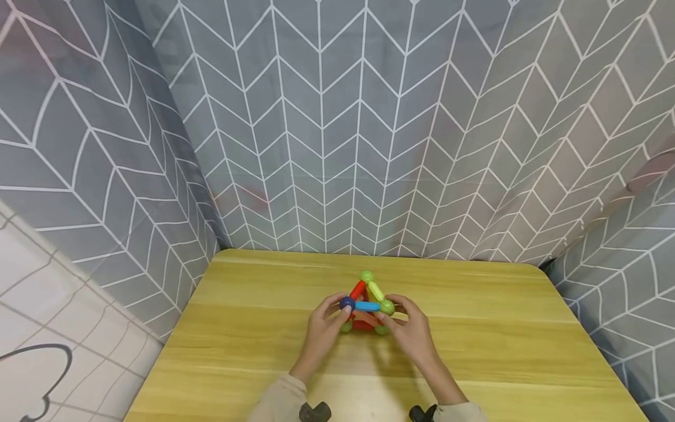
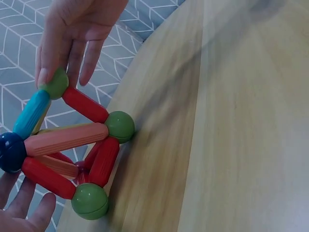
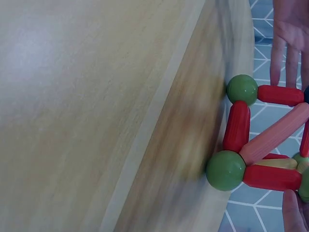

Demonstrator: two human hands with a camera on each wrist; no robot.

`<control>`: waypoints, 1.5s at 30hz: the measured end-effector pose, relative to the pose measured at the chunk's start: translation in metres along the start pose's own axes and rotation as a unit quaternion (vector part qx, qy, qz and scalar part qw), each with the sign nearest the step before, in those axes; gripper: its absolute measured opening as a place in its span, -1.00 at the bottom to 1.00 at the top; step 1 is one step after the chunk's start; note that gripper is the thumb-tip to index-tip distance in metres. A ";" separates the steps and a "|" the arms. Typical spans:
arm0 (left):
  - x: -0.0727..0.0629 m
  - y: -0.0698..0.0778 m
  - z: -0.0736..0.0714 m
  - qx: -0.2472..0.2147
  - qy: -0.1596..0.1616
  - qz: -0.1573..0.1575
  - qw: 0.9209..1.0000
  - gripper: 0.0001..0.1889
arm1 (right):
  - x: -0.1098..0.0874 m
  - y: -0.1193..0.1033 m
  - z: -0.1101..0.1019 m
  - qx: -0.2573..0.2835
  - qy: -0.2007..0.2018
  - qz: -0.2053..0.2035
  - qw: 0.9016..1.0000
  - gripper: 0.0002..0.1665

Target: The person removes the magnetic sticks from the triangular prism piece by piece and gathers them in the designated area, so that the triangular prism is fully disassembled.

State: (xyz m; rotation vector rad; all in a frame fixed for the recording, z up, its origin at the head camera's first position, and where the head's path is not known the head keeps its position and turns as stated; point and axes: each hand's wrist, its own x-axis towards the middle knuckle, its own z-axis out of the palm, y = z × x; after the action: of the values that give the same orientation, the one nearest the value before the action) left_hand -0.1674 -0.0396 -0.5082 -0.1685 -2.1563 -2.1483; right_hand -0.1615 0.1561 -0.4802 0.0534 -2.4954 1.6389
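Both hands hold a frame of magnetic building rods and balls at the table's middle. My left hand [image 1: 323, 328] pinches its dark blue ball [image 1: 347, 303] between thumb and fingers. On the other side, my right hand [image 1: 413, 334] grips a green ball [image 1: 387, 307]. A light blue rod [image 1: 367, 306] spans these two balls. Behind them, a red rod [image 1: 358, 290] and a yellow rod [image 1: 376, 291] meet at a light green ball [image 1: 367, 276]. Low on the frame, red rods [image 2: 104, 162] and a pink rod [image 2: 67, 139] join green balls [image 2: 90, 201]. The hands partly hide the frame's sides.
The wooden table [image 1: 253, 346] has rounded far corners. A grey curtain [image 1: 337, 129] with white zigzag lines hangs behind it and along both sides. White grid-patterned cloth [image 1: 68, 328] lies at the left. Dark wrist devices [image 1: 315, 412] sit by the sleeves.
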 end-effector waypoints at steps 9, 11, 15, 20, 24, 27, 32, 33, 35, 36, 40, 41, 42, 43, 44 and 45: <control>0.007 0.001 0.000 0.000 -0.014 0.020 1.000 -0.67 | 0.007 -0.003 0.005 0.002 -0.003 -0.008 1.000 -0.56; 0.008 0.002 -0.001 0.003 -0.015 0.018 1.000 -0.67 | 0.008 -0.004 0.005 0.006 -0.001 -0.011 1.000 -0.57; 0.009 0.002 -0.001 0.004 -0.018 0.007 1.000 -0.66 | 0.009 -0.005 0.005 0.017 0.001 -0.008 1.000 -0.58; 0.009 0.001 -0.001 0.003 -0.019 0.011 1.000 -0.67 | 0.008 -0.005 0.005 0.020 0.002 -0.006 1.000 -0.56; 0.009 0.001 -0.001 0.001 -0.017 0.008 1.000 -0.67 | 0.009 -0.002 0.006 0.021 0.004 -0.010 1.000 -0.55; 0.008 0.001 -0.001 -0.001 -0.017 0.005 1.000 -0.67 | 0.009 0.000 0.006 0.028 0.005 -0.010 1.000 -0.56; 0.008 0.000 -0.001 0.006 -0.017 -0.003 1.000 -0.67 | 0.008 0.000 0.005 0.037 0.006 -0.006 0.999 -0.58; 0.008 0.000 -0.001 0.007 -0.017 -0.006 1.000 -0.67 | 0.008 0.000 0.004 0.039 0.006 -0.005 0.999 -0.58; 0.007 -0.001 -0.001 0.008 -0.017 -0.008 1.000 -0.67 | 0.008 0.000 0.004 0.042 0.006 -0.004 0.999 -0.60; 0.007 -0.002 -0.002 0.008 -0.017 -0.008 1.000 -0.67 | 0.008 0.000 0.004 0.043 0.006 -0.003 0.999 -0.60; 0.007 -0.004 -0.002 0.010 -0.016 -0.009 1.000 -0.67 | 0.008 0.000 0.004 0.044 0.007 0.004 0.999 -0.60; 0.007 -0.004 -0.002 0.010 -0.016 -0.010 1.000 -0.67 | 0.007 0.000 0.004 0.046 0.007 0.007 0.999 -0.60; 0.006 -0.005 -0.002 0.011 -0.016 -0.011 1.000 -0.67 | 0.007 0.000 0.004 0.046 0.007 0.009 0.999 -0.60; 0.006 -0.005 -0.002 0.010 -0.017 -0.012 1.000 -0.67 | 0.007 0.000 0.004 0.047 0.007 0.011 0.999 -0.60; 0.006 -0.005 -0.002 0.010 -0.017 -0.013 1.000 -0.67 | 0.007 0.000 0.004 0.048 0.007 0.013 0.999 -0.60; 0.006 -0.006 -0.002 0.009 -0.017 -0.014 1.000 -0.67 | 0.007 0.000 0.004 0.049 0.008 0.015 0.999 -0.61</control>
State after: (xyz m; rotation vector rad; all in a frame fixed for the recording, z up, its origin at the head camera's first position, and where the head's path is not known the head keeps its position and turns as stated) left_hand -0.1738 -0.0413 -0.5129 -0.1758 -2.2096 -2.1563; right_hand -0.1687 0.1524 -0.4809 0.0154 -2.4153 1.7650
